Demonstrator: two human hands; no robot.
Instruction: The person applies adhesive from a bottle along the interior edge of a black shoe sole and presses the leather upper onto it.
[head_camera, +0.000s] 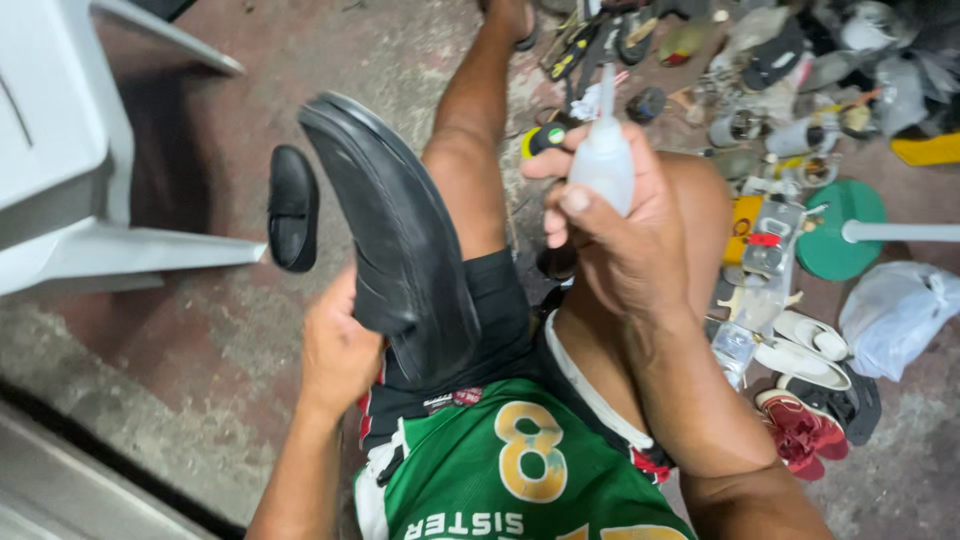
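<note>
The black leather shoe (395, 240) stands tilted, toe up, over the person's lap, with the left hand (335, 350) closed around its heel end from below. The right hand (625, 235) is wrapped around a small white squeeze bottle (604, 150), nozzle pointing up and away from the shoe. To do this well, I judge the shoe should be braced on the thigh and the nozzle turned to the sole's edge before a gentle squeeze. A white plastic chair (70, 150) stands at the left, and a second black shoe (292, 208) lies on the floor near it. Cluttered tools and sandals (810, 345) crowd the right side, limiting elbow room.
</note>
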